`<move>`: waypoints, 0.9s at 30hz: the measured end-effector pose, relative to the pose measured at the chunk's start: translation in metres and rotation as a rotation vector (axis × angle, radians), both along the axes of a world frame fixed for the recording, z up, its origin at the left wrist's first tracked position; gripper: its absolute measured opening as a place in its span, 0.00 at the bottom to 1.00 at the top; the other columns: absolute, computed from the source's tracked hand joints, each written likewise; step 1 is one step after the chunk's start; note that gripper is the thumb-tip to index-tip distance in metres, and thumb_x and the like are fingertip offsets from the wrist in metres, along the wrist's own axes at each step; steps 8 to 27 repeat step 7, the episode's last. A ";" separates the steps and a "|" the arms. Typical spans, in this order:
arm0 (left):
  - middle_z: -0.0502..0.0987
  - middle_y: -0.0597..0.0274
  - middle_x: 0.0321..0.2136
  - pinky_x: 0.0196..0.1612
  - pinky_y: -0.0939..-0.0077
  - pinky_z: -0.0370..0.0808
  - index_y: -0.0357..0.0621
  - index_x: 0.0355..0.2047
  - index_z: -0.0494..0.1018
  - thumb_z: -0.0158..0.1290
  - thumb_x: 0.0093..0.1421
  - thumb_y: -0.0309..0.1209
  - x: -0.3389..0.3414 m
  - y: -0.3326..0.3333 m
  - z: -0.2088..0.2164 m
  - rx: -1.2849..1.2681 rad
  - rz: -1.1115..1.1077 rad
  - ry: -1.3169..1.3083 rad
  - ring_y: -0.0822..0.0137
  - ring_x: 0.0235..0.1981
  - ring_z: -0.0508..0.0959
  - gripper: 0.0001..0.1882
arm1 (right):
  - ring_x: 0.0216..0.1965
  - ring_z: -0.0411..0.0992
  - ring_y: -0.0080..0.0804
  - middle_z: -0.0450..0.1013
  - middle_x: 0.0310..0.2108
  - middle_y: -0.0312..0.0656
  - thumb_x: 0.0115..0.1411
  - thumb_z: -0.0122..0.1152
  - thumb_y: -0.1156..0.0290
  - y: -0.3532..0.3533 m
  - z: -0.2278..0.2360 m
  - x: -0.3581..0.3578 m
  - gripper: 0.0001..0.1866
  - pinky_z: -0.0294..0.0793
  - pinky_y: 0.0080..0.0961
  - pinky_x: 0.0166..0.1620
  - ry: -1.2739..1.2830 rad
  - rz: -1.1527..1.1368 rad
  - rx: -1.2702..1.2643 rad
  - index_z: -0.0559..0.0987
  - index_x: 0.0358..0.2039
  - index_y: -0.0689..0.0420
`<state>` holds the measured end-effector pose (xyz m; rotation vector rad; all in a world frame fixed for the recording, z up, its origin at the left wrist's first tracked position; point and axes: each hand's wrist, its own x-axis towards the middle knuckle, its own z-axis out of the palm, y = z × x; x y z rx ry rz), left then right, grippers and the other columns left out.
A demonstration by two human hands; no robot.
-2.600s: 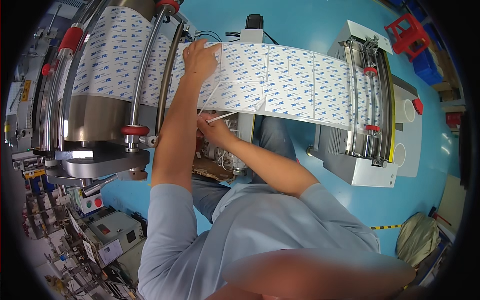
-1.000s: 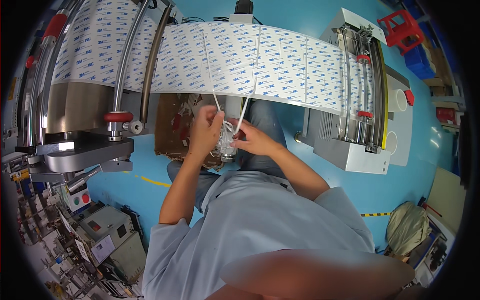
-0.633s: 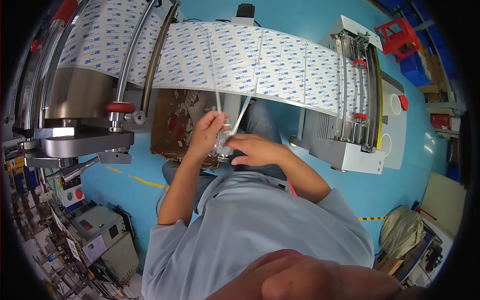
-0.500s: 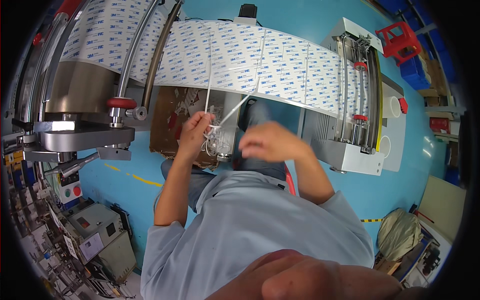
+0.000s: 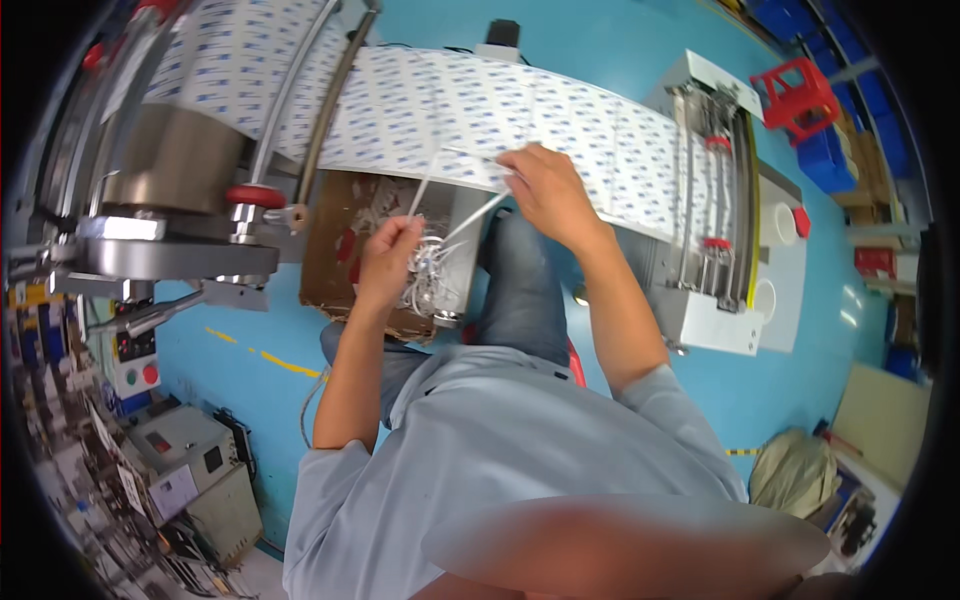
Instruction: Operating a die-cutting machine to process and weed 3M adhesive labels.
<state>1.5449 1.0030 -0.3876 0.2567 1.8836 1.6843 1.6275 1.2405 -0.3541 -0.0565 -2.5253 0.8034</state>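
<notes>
A wide white web (image 5: 390,115) with blue print stretches across the machine in front of me. From its near edge a thin white strip (image 5: 426,185) hangs down to my left hand (image 5: 386,262), whose thumb and fingers are closed on it. My right hand (image 5: 548,195) is over the web's near edge, fingertips pinched on another part of the white strip, which bends across between the hands. Below them, a tangle of white waste strips (image 5: 428,280) lies in and beside a cardboard box (image 5: 325,225).
Metal rollers and a large cylinder (image 5: 180,155) stand at the left. A roller unit with red collars (image 5: 718,243) is at the right end of the web. A red stool (image 5: 797,97) and blue bins (image 5: 828,165) are at the far right. My legs are below the web.
My right hand has moved up and forward from beside the box to the web's near edge and has closed on the strip. My left hand has barely moved.
</notes>
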 end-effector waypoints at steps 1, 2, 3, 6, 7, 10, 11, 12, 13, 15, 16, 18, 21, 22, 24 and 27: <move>0.72 0.72 0.25 0.31 0.86 0.66 0.41 0.37 0.74 0.51 0.62 0.34 -0.003 -0.002 0.003 -0.037 -0.009 0.026 0.82 0.27 0.69 0.10 | 0.36 0.71 0.47 0.72 0.31 0.46 0.52 0.57 0.78 0.004 -0.001 0.001 0.12 0.68 0.36 0.41 0.022 0.018 -0.032 0.76 0.38 0.59; 0.73 0.70 0.27 0.34 0.82 0.69 0.42 0.38 0.74 0.51 0.61 0.34 0.000 -0.002 0.010 -0.032 -0.072 0.120 0.79 0.29 0.70 0.09 | 0.35 0.71 0.48 0.72 0.31 0.47 0.52 0.56 0.78 0.005 -0.003 0.004 0.11 0.69 0.37 0.39 0.002 0.001 -0.022 0.76 0.38 0.60; 0.74 0.69 0.29 0.37 0.80 0.71 0.43 0.38 0.73 0.52 0.60 0.33 0.001 -0.003 0.004 -0.027 -0.092 0.181 0.77 0.32 0.72 0.08 | 0.34 0.71 0.49 0.72 0.31 0.49 0.53 0.55 0.78 0.004 -0.007 0.003 0.11 0.69 0.38 0.37 0.002 0.018 -0.014 0.76 0.38 0.60; 0.74 0.68 0.32 0.42 0.79 0.69 0.44 0.33 0.74 0.54 0.60 0.37 -0.009 0.005 -0.044 0.021 -0.209 0.039 0.76 0.36 0.71 0.10 | 0.36 0.73 0.44 0.74 0.34 0.50 0.53 0.57 0.75 -0.007 -0.012 0.016 0.09 0.70 0.32 0.42 -0.088 0.022 0.007 0.76 0.36 0.59; 0.74 0.68 0.32 0.42 0.79 0.69 0.44 0.33 0.74 0.54 0.60 0.37 -0.029 -0.006 -0.031 0.025 -0.143 0.106 0.76 0.36 0.71 0.10 | 0.36 0.73 0.44 0.74 0.34 0.50 0.53 0.57 0.75 -0.012 -0.002 -0.015 0.09 0.70 0.32 0.42 -0.022 0.088 0.023 0.76 0.36 0.59; 0.74 0.68 0.32 0.42 0.79 0.69 0.44 0.33 0.74 0.54 0.60 0.37 -0.029 -0.006 -0.031 0.025 -0.143 0.106 0.76 0.36 0.71 0.10 | 0.36 0.73 0.44 0.74 0.34 0.50 0.53 0.57 0.75 -0.012 -0.002 -0.015 0.09 0.70 0.32 0.42 -0.022 0.088 0.023 0.76 0.36 0.59; 0.74 0.68 0.32 0.42 0.79 0.69 0.44 0.33 0.74 0.54 0.60 0.37 -0.029 -0.006 -0.031 0.025 -0.143 0.106 0.76 0.36 0.71 0.10 | 0.36 0.73 0.44 0.74 0.34 0.50 0.53 0.57 0.75 -0.012 -0.002 -0.015 0.09 0.70 0.32 0.42 -0.022 0.088 0.023 0.76 0.36 0.59; 0.74 0.68 0.32 0.42 0.79 0.69 0.44 0.33 0.74 0.54 0.60 0.37 -0.029 -0.006 -0.031 0.025 -0.143 0.106 0.76 0.36 0.71 0.10 | 0.36 0.73 0.44 0.74 0.34 0.50 0.53 0.57 0.75 -0.012 -0.002 -0.015 0.09 0.70 0.32 0.42 -0.022 0.088 0.023 0.76 0.36 0.59; 0.74 0.68 0.32 0.42 0.79 0.69 0.44 0.33 0.74 0.54 0.60 0.37 -0.029 -0.006 -0.031 0.025 -0.143 0.106 0.76 0.36 0.71 0.10 | 0.36 0.73 0.44 0.74 0.34 0.50 0.53 0.57 0.75 -0.012 -0.002 -0.015 0.09 0.70 0.32 0.42 -0.022 0.088 0.023 0.76 0.36 0.59; 0.74 0.68 0.32 0.42 0.79 0.69 0.44 0.33 0.74 0.54 0.60 0.37 -0.029 -0.006 -0.031 0.025 -0.143 0.106 0.76 0.36 0.71 0.10 | 0.36 0.73 0.44 0.74 0.34 0.50 0.53 0.57 0.75 -0.012 -0.002 -0.015 0.09 0.70 0.32 0.42 -0.022 0.088 0.023 0.76 0.36 0.59; 0.74 0.68 0.32 0.42 0.79 0.69 0.44 0.33 0.74 0.54 0.60 0.37 -0.029 -0.006 -0.031 0.025 -0.143 0.106 0.76 0.36 0.71 0.10 | 0.36 0.73 0.44 0.74 0.34 0.50 0.53 0.57 0.75 -0.012 -0.002 -0.015 0.09 0.70 0.32 0.42 -0.022 0.088 0.023 0.76 0.36 0.59; 0.74 0.68 0.32 0.42 0.79 0.69 0.44 0.33 0.74 0.54 0.60 0.37 -0.029 -0.006 -0.031 0.025 -0.143 0.106 0.76 0.36 0.71 0.10 | 0.36 0.73 0.44 0.74 0.34 0.50 0.53 0.57 0.75 -0.012 -0.002 -0.015 0.09 0.70 0.32 0.42 -0.022 0.088 0.023 0.76 0.36 0.59; 0.74 0.68 0.32 0.42 0.79 0.69 0.44 0.33 0.74 0.54 0.60 0.37 -0.029 -0.006 -0.031 0.025 -0.143 0.106 0.76 0.36 0.71 0.10 | 0.36 0.73 0.44 0.74 0.34 0.50 0.53 0.57 0.75 -0.012 -0.002 -0.015 0.09 0.70 0.32 0.42 -0.022 0.088 0.023 0.76 0.36 0.59; 0.74 0.68 0.32 0.42 0.79 0.69 0.44 0.33 0.74 0.54 0.60 0.37 -0.029 -0.006 -0.031 0.025 -0.143 0.106 0.76 0.36 0.71 0.10 | 0.36 0.73 0.44 0.74 0.34 0.50 0.53 0.57 0.75 -0.012 -0.002 -0.015 0.09 0.70 0.32 0.42 -0.022 0.088 0.023 0.76 0.36 0.59; 0.74 0.68 0.32 0.42 0.79 0.69 0.44 0.33 0.74 0.54 0.60 0.37 -0.029 -0.006 -0.031 0.025 -0.143 0.106 0.76 0.36 0.71 0.10 | 0.36 0.73 0.44 0.74 0.34 0.50 0.53 0.57 0.75 -0.012 -0.002 -0.015 0.09 0.70 0.32 0.42 -0.022 0.088 0.023 0.76 0.36 0.59; 0.74 0.68 0.32 0.42 0.79 0.69 0.44 0.33 0.74 0.54 0.60 0.37 -0.029 -0.006 -0.031 0.025 -0.143 0.106 0.76 0.36 0.71 0.10 | 0.36 0.73 0.44 0.74 0.34 0.50 0.53 0.57 0.75 -0.012 -0.002 -0.015 0.09 0.70 0.32 0.42 -0.022 0.088 0.023 0.76 0.36 0.59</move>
